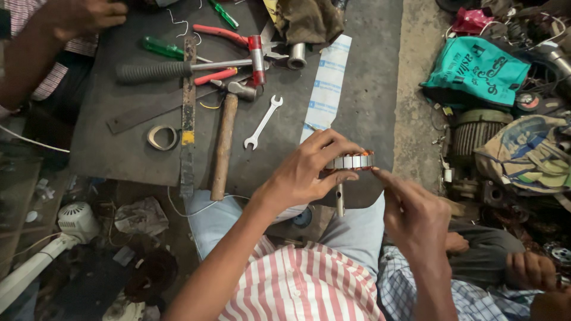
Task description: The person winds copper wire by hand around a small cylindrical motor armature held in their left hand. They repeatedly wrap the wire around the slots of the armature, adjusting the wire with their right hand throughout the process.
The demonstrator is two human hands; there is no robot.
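Observation:
My left hand (306, 172) grips a small ring-shaped metal stator (353, 161) with copper winding, held over the near edge of a dark metal work plate (119, 148). The fingers of my right hand (410, 211) touch the stator's right side with a fingertip. A long white paper strip (328, 89) lies on the plate behind the stator. My striped shirt fills the bottom of the view.
A wooden-handled hammer (225, 139), a spanner (263, 122), red pliers (223, 35), a green screwdriver (162, 47), a flat file (188, 113) and a tape roll (162, 137) lie on the plate. Another person's arm (41, 41) is at top left; another's hand (529, 270) at bottom right. Bags and motor parts (476, 131) crowd the right.

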